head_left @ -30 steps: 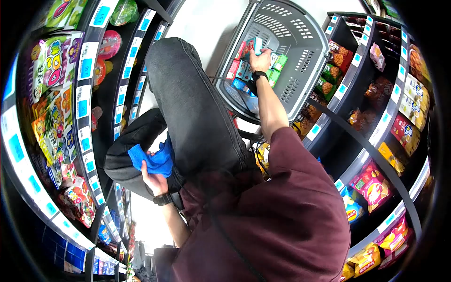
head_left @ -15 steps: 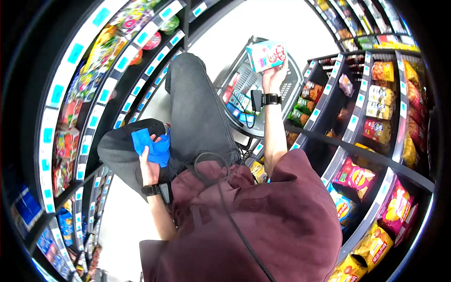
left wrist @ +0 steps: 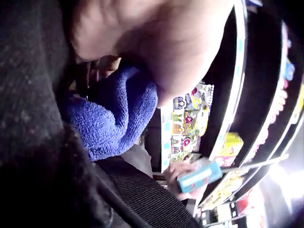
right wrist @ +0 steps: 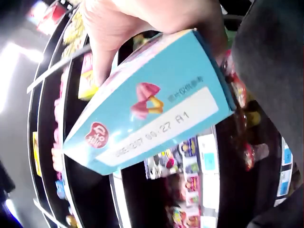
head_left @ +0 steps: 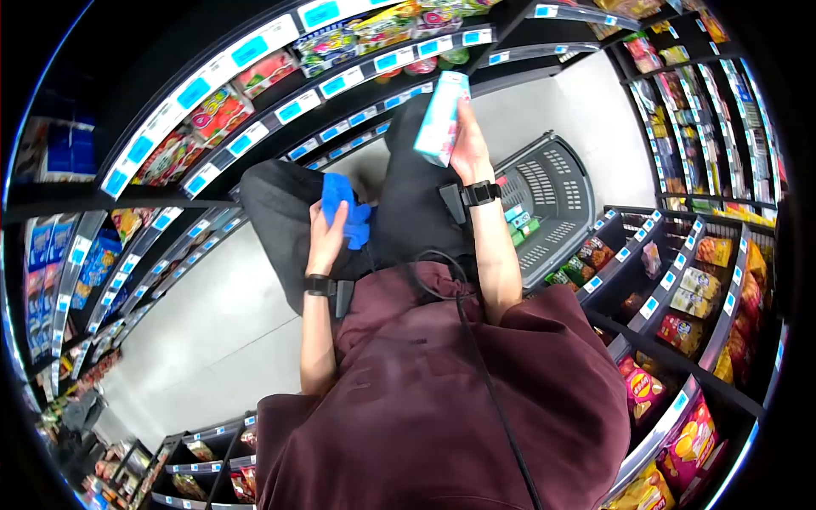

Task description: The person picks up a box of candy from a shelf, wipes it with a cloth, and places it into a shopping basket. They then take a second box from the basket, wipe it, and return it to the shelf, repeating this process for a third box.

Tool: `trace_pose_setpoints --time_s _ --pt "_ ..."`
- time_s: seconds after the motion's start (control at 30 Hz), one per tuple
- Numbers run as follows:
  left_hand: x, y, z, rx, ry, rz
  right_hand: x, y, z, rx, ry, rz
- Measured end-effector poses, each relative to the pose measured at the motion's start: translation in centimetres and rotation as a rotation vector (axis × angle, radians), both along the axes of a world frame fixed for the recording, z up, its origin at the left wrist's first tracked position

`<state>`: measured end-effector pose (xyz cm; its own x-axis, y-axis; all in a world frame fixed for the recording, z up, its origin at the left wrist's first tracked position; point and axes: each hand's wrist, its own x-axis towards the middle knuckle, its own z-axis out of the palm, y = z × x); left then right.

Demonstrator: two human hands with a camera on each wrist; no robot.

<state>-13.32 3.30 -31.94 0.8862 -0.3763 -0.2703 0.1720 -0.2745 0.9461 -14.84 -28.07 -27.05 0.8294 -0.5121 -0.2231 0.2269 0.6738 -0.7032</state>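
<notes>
My right hand grips a light blue snack box raised over the right knee. In the right wrist view one end of the box faces the camera, with a printed date strip and a picture of pink-capped, mushroom-shaped sweets. My left hand holds a crumpled blue cloth between thumb and fingers over the lap. Up close in the left wrist view, the cloth looks like soft terry towelling, and the palm hides part of it.
A grey shopping basket stands on the floor to the right, holding several small boxes. Snack shelves run along the left and right. A black cable hangs across the shirt.
The right hand has lifted the snack box out of the basket and brought it left, over the knee, turning it edge-on. The left hand keeps the blue cloth. The head view has swung round.
</notes>
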Motion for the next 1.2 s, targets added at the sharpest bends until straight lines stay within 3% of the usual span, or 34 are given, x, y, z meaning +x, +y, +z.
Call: trace_pose_setpoints --time_s 0.03,0.1,0.17,0.37,0.5,0.7,0.8,0.9,0.97,1.07,1.2 --pt "0.0 0.3 -0.5 0.163 -0.176 -0.048 0.6 1.5 1.0 -0.151 0.068 -0.005" --pt "-0.1 0.2 1.7 0.362 -0.237 -0.079 1.4 4.1 3.6 -0.325 0.186 -0.059" --pt "0.0 0.0 3.6 0.351 -0.105 -0.11 1.7 5.3 4.4 -0.318 0.183 -0.053" --pt "-0.1 -0.6 3.5 0.118 0.021 -0.044 0.8 6.1 5.2 -0.359 0.18 -0.074" --pt "-0.3 -1.4 4.4 -0.003 -0.061 0.047 0.1 5.8 5.1 -0.363 0.184 -0.088" --pt "-0.4 -1.0 3.8 -0.133 0.089 -0.037 -0.3 5.8 5.1 -0.379 0.224 -0.071" --pt "-0.7 -1.2 4.1 -0.27 0.062 0.045 -0.4 6.1 5.1 -0.326 0.185 -0.048" --pt "-1.3 -2.9 5.2 -0.719 0.127 0.129 0.0 7.0 4.5 -0.32 0.163 0.01" --pt "-1.5 -3.0 6.5 -0.844 0.269 0.06 0.4 8.1 4.3 -0.376 0.165 0.027" --pt "-1.7 -3.2 7.1 -0.905 0.329 0.068 0.5 9.1 5.1 -0.306 0.167 0.072" --pt "-1.9 -3.1 7.4 -0.927 0.302 0.052 0.6 10.3 4.9 -0.467 0.179 0.042"
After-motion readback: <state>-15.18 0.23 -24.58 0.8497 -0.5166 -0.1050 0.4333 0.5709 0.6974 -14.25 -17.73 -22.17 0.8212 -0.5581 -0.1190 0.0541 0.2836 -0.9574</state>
